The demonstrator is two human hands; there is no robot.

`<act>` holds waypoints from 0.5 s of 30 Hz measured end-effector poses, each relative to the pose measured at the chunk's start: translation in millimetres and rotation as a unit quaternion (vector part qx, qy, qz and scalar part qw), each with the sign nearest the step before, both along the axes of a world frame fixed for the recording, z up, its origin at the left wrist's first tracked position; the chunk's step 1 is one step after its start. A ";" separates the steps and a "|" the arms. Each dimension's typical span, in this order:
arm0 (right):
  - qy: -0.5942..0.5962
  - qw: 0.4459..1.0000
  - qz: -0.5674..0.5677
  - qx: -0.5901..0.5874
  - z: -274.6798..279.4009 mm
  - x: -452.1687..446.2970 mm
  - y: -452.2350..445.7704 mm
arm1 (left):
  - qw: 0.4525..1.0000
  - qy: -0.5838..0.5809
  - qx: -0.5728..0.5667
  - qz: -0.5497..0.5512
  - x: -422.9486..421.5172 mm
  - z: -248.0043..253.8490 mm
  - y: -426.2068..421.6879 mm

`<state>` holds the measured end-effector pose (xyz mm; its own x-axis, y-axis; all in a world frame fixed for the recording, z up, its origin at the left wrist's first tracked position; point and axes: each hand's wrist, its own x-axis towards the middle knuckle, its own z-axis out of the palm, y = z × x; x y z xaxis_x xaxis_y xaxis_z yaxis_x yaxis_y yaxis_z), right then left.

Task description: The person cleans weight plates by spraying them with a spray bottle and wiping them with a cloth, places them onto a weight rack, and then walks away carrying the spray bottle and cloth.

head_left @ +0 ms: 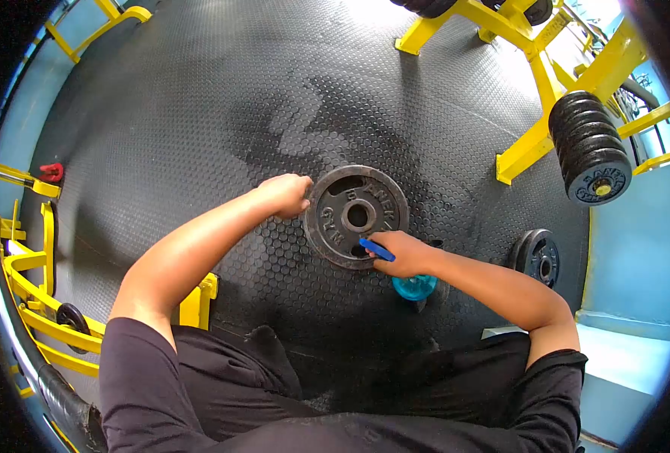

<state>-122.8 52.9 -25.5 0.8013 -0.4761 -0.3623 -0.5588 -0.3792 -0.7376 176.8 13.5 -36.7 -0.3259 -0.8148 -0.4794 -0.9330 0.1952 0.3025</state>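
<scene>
Black studded rubber flooring (pixel 199 113) meets pale blue walls (pixel 637 257).

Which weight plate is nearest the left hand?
The big plate, between left hand and right hand; other plates are farther off.

Rm w/ blk rubber floor (pixel 199 68), raised-dot pattern, darker patches mid-floor, strong glare upper R. Lt-blue walls: R wall (pixel 637 249) & L wall (pixel 19 128). Upper R: yellow steel rack (pixel 531 151) w/ stack of blk wt plates (pixel 588 143) on a peg. Nr base of R wall, 2 loose plates (pixel 542 260) upright on edge. Pale ledge (pixel 614 355) lower R. L side: yellow equip frame (pixel 50 245) w/ small blk disc (pixel 71 325); sm red item (pixel 51 172), details unclear. Bright lt from upper R.
</scene>
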 end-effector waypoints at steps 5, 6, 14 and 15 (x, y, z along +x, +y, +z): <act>0.040 0.998 0.010 -0.056 -4.7 -4.6 23.8 | 0.999 0.004 0.053 -0.004 -12.5 -8.9 -0.3; 0.004 0.997 0.002 -0.076 -3.9 -5.1 26.5 | 0.999 -0.011 0.038 0.012 -14.4 -9.1 -0.3; -0.027 0.995 -0.092 -0.023 -1.7 -26.9 16.7 | 0.993 0.073 0.058 0.067 -2.3 -13.0 -3.3; -0.013 0.994 -0.095 -0.048 -1.0 -30.6 14.9 | 0.994 0.074 0.057 0.065 -2.7 -14.9 -3.4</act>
